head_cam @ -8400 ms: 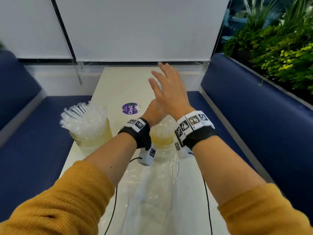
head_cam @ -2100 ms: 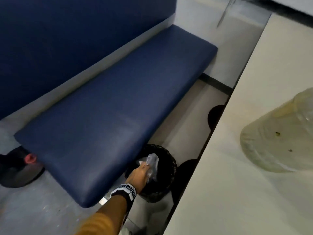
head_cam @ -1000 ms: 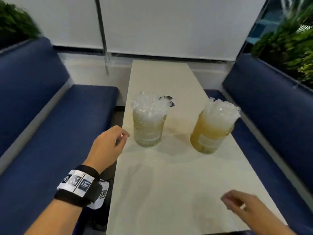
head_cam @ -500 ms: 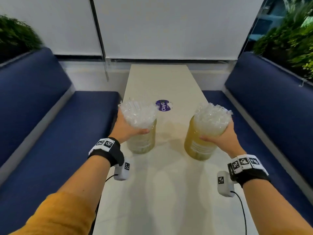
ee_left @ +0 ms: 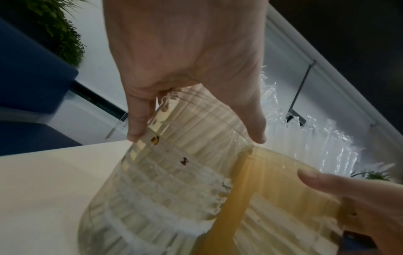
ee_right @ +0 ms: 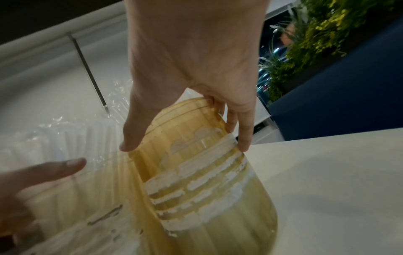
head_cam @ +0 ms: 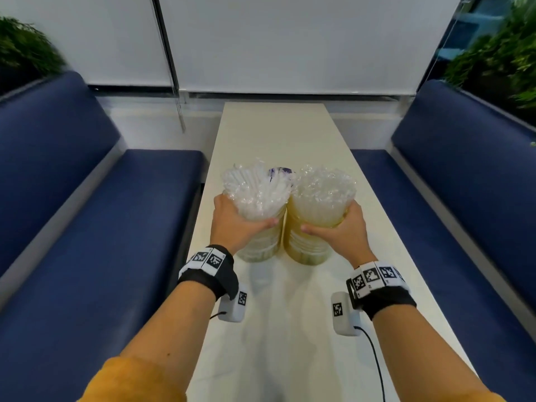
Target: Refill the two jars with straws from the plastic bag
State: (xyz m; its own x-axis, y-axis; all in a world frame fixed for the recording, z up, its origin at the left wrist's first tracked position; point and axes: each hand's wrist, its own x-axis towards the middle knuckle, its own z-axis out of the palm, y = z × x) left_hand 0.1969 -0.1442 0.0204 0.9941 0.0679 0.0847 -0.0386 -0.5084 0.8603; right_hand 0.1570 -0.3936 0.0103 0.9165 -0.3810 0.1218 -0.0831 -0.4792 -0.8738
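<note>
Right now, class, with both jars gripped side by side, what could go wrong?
The left jar and right jar touch, so pushing further could knock or tip them. The straws stand well above the rims and fan outwards, so a tilt may spill some. The left hand and right hand grip near the rims, crowding the straws.

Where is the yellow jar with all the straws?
In the head view, the yellow-tinted plastic jar stands mid-table, held by the right hand, touching the paler clear jar on its left.

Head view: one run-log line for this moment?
left hand: grips left jar | right hand: grips right jar | jars: touching, on table | straws: both full
</note>
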